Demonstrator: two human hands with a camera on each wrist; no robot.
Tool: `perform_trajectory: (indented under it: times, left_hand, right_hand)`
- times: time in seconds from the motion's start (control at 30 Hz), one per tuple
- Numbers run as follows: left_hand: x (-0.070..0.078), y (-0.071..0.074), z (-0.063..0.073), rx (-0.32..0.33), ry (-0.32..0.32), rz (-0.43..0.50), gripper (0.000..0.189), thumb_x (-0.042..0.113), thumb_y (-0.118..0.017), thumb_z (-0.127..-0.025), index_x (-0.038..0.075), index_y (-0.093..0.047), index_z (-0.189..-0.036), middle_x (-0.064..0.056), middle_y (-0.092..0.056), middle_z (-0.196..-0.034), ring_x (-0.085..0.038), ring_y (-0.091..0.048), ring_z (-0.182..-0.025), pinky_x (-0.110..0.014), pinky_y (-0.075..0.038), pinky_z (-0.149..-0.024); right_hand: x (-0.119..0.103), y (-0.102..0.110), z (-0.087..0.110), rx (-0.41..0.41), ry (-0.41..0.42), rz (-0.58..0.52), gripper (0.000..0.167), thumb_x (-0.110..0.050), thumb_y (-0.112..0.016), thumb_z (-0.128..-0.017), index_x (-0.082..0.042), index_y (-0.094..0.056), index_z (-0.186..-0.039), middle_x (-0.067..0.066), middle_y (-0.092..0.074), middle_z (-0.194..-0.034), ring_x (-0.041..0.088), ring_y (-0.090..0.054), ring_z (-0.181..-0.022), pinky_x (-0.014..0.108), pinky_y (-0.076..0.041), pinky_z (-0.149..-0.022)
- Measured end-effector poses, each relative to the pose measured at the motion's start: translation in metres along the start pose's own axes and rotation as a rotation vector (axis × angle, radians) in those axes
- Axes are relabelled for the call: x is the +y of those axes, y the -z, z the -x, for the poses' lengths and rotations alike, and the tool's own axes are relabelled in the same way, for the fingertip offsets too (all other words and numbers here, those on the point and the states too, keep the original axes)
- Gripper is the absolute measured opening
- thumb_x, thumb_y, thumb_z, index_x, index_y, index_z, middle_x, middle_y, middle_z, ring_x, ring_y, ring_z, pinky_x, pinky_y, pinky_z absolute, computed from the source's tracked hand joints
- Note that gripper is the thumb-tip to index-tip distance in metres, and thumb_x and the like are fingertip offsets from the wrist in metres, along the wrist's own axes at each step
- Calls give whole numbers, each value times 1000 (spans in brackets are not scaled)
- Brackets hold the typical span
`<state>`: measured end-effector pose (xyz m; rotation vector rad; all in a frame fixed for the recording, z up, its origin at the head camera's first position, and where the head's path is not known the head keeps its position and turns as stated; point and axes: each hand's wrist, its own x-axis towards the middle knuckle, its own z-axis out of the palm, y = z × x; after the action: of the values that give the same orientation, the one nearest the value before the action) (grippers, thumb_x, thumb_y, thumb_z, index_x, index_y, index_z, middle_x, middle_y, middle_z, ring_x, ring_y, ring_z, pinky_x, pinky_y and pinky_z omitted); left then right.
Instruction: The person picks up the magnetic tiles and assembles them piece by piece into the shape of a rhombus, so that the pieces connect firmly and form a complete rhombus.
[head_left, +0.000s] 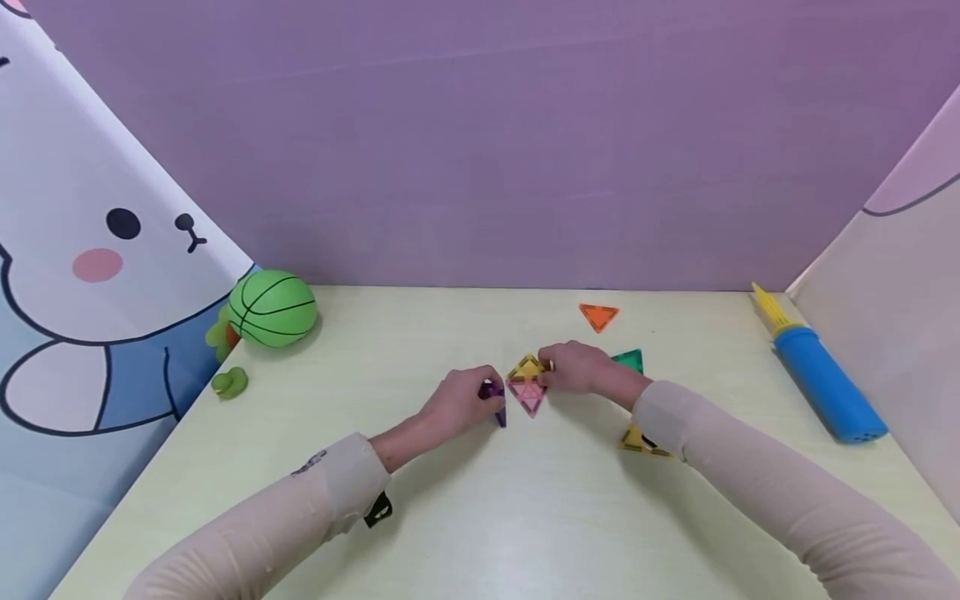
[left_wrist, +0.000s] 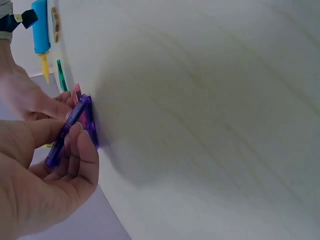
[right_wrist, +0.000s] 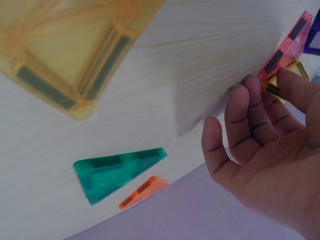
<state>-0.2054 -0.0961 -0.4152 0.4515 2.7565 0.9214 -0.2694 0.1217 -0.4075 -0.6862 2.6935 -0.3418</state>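
My left hand [head_left: 459,402] pinches a purple magnetic tile [left_wrist: 70,127] by its edge, tilted up off the table, between thumb and fingers. Just right of it lie a yellow triangular magnetic tile [head_left: 527,367] and a pink triangular tile [head_left: 531,395], edge against edge. The right hand [head_left: 576,367] pinches the yellow tile at its right side, thumb and fingertips on its edge in the right wrist view. Part of the yellow tile is hidden behind those fingers. Whether the purple piece touches the pink one I cannot tell.
A green tile [head_left: 630,360] and another yellow tile [head_left: 639,442] lie by the right forearm, partly covered by it. Farther back is an orange triangle [head_left: 598,316]. A blue pump [head_left: 828,383] stands right; a green ball [head_left: 273,308] and a small green toy [head_left: 230,382] sit left.
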Motion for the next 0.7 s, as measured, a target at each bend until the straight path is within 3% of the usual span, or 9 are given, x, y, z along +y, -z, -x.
perform_trajectory:
  times: [0.5,0.7]
  left_hand:
    - [15,-8,-4,9,-35,16,20,23,-69,-97,7,-67,-109,1,-66,-77,-8,-57,-63,-21,-46,-54]
    - [13,-13,-3,50,-38,30,34,26,-68,-97,4,-62,-123,-1,-67,-83,-9,-58,-66,-22,-47,-54]
  right_hand:
    - [1,-1,1,0,-3,-3,16,-29,-61,-100,-14,-59,-93,1,-58,-79,15,-47,-65,26,-35,-59]
    - [0,0,3,5,18,-8,16,-27,-61,-100,-14,-59,-92,1,-57,-77,15,-46,-64,26,-35,-58]
